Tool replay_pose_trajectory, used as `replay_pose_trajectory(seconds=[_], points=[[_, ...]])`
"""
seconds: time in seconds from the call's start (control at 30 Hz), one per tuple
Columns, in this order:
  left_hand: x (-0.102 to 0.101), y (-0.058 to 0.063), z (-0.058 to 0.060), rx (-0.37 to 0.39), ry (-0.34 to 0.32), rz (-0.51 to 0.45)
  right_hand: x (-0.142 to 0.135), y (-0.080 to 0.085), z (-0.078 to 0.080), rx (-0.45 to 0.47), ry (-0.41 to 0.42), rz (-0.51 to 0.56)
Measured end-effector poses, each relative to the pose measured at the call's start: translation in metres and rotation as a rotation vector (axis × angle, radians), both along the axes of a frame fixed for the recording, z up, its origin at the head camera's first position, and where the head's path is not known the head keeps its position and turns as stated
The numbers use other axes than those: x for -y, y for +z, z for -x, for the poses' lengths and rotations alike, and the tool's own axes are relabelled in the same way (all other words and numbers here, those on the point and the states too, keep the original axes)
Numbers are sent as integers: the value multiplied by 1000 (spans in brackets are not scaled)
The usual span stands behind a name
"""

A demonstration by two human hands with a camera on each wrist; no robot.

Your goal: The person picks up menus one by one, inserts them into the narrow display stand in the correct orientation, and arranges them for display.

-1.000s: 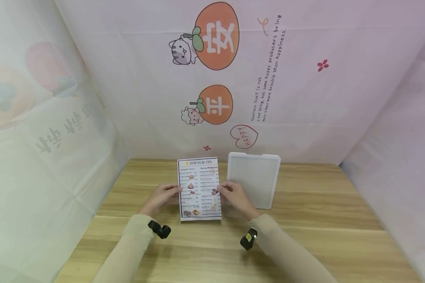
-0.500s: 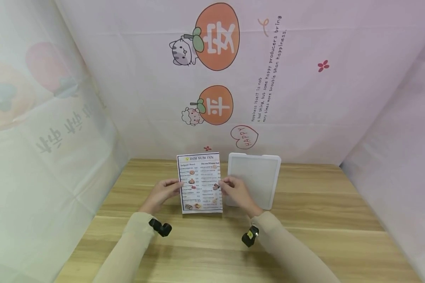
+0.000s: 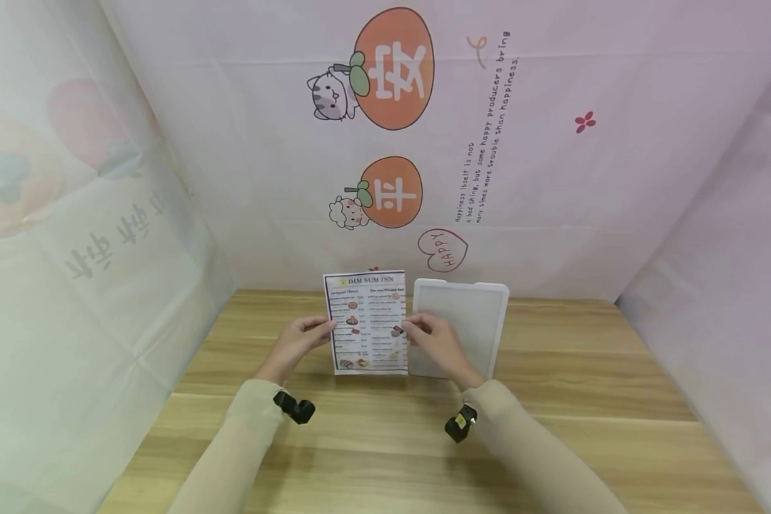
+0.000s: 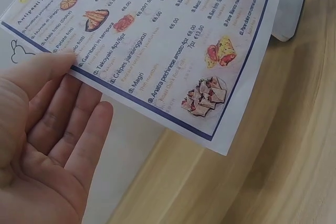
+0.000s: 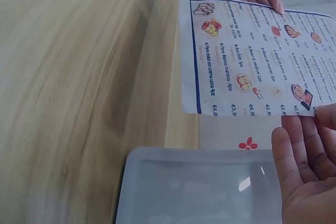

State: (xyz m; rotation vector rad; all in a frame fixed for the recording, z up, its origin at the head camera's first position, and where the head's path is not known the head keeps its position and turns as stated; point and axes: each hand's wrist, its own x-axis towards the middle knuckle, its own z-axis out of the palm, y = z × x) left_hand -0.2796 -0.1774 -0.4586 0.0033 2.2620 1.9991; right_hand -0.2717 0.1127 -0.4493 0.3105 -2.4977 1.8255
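While my left grip [image 3: 295,345] and right grip [image 3: 441,348] are pinching the menu [image 3: 368,335] by its sides, it is going up and a bit right from a second ago, so I am probably lifting it. Its right edge is sitting close beside the white frame [image 3: 467,318]; more surface [image 3: 360,450] is showing toward me, leaving room.

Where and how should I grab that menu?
Probably pinch the menu by its two long side edges, about halfway down, coming from left and right. It's a thin, flat sheet, so holding both edges should keep it steady; the left hand and right hand hold it there.
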Motion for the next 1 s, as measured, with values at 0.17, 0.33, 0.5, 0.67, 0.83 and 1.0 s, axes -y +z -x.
replay_pose_trajectory(seconds=[0.17, 0.33, 0.5, 0.67, 0.83, 1.0], points=[[-4, 5, 2, -14, -12, 19, -4, 4, 2, -13, -1, -7], [-10, 12, 5, -25, -31, 23, -10, 11, 2, -11, -37, -18], [-16, 19, 8, -55, -49, 7, -17, 19, 2, -10, -41, -24], [-22, 27, 11, -59, -59, 10, -24, 26, 3, -41, -43, -14], [-29, 34, 16, -71, -67, 37, -31, 33, 5, -76, -62, -28], [-39, 44, 21, -107, -80, 21, -42, 44, 5, -74, -86, -69]])
